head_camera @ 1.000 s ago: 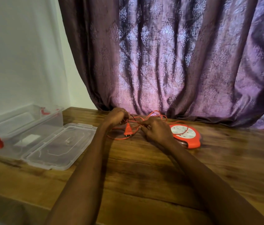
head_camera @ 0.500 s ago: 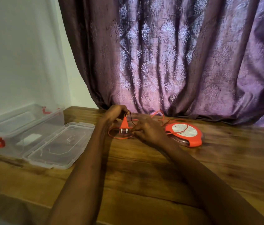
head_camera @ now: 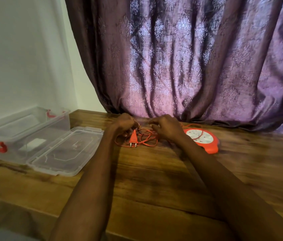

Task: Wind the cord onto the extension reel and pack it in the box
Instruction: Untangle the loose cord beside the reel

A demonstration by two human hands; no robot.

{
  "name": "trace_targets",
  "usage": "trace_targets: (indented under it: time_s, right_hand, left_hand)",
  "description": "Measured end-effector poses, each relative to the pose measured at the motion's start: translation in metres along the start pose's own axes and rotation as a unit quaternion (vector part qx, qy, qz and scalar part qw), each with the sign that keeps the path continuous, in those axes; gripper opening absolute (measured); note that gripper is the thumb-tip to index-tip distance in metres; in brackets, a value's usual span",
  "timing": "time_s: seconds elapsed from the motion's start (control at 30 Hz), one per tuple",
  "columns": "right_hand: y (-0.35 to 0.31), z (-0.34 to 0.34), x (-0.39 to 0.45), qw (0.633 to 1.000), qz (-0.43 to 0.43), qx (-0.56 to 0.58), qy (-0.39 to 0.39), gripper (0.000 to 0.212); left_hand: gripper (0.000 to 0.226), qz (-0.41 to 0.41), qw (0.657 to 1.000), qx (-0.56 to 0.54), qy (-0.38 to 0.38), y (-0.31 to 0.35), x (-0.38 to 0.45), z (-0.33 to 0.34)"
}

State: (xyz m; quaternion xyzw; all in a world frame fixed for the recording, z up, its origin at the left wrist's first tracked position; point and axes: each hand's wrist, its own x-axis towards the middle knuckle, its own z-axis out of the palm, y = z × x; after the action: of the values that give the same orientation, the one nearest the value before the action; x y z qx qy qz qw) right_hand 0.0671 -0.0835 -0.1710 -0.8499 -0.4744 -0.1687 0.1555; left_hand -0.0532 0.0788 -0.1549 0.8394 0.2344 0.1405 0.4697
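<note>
both arms reach to the far side of the wooden table point(head_camera: 154, 180), where the left hand point(head_camera: 124, 123) is curled closed, pinching the orange cord point(head_camera: 147, 141) just above its plug point(head_camera: 133, 139), which hangs prongs toward us over loose loops. the right hand point(head_camera: 167, 126) sits just right of it, fingers bent over the tangle, though i cannot tell what they grip. the orange reel point(head_camera: 201, 140) lies flat to the right, and the clear box point(head_camera: 24, 131) stands open at the left, its lid point(head_camera: 66, 150) beside it.

No legible text, label, brand or number anywhere.
</note>
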Motion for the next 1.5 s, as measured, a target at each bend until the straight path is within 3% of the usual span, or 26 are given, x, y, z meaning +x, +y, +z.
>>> trace_targets:
  time_s: [0.1, 0.2, 0.33, 0.43, 0.57, 0.7, 0.8, 0.93, 1.03, 1.13, 1.23, 1.43, 1.5]
  right_hand:
    - [-0.018, 0.009, 0.013, 0.994, 0.013, -0.079, -0.072, 0.035]
    - [-0.023, 0.02, 0.022, 0.997, 0.032, -0.057, -0.041, 0.023]
    - [-0.015, 0.025, 0.023, 0.981, 0.071, 0.173, 0.046, 0.017]
    - [-0.01, 0.024, 0.02, 0.942, 0.062, 0.327, 0.044, 0.008]
    - [-0.006, 0.021, 0.008, 0.88, 0.035, 0.474, -0.005, 0.008]
    - [-0.002, 0.013, 0.0, 0.842, 0.009, 0.532, -0.086, 0.012]
    - [0.001, 0.009, 0.001, 0.851, 0.025, 0.515, -0.093, 0.014]
    - [-0.004, 0.016, 0.008, 0.853, 0.088, 0.514, -0.032, 0.019]
    - [-0.004, 0.018, 0.011, 0.927, 0.045, 0.371, 0.0, 0.017]
    - [0.002, 0.016, 0.013, 0.958, 0.057, 0.274, 0.055, 0.026]
    - [0.012, 0.013, 0.017, 0.961, 0.087, 0.246, 0.094, 0.032]
    - [0.027, 0.002, 0.017, 0.91, 0.174, 0.361, 0.102, 0.017]
    - [0.028, -0.001, 0.015, 0.881, 0.2, 0.417, 0.099, 0.017]
  left_hand:
    - [0.018, -0.011, 1.0, -0.006, 0.008, 0.0, 0.0, 0.0]
    - [0.014, -0.024, 0.999, -0.018, 0.012, 0.0, 0.001, -0.002]
    - [0.004, -0.063, 0.998, -0.007, -0.022, -0.006, 0.004, 0.004]
    - [0.01, -0.07, 0.996, -0.032, 0.041, -0.009, 0.012, 0.008]
    - [0.007, -0.054, 0.978, -0.157, 0.127, -0.007, 0.015, 0.011]
    - [0.013, -0.048, 0.94, -0.323, 0.098, -0.004, 0.011, 0.014]
    - [0.016, -0.059, 0.915, -0.39, 0.085, 0.0, 0.008, 0.015]
    - [0.019, -0.076, 0.875, -0.477, 0.026, 0.006, 0.007, 0.018]
    - [0.021, -0.079, 0.857, -0.509, 0.008, 0.007, 0.006, 0.016]
    - [0.021, -0.079, 0.867, -0.491, -0.012, 0.006, 0.004, 0.012]
    - [0.02, -0.078, 0.916, -0.394, 0.011, 0.007, 0.003, 0.002]
    - [0.034, -0.032, 0.941, -0.297, 0.16, 0.009, 0.005, -0.009]
    - [0.036, 0.012, 0.947, -0.278, 0.16, 0.016, 0.006, -0.005]
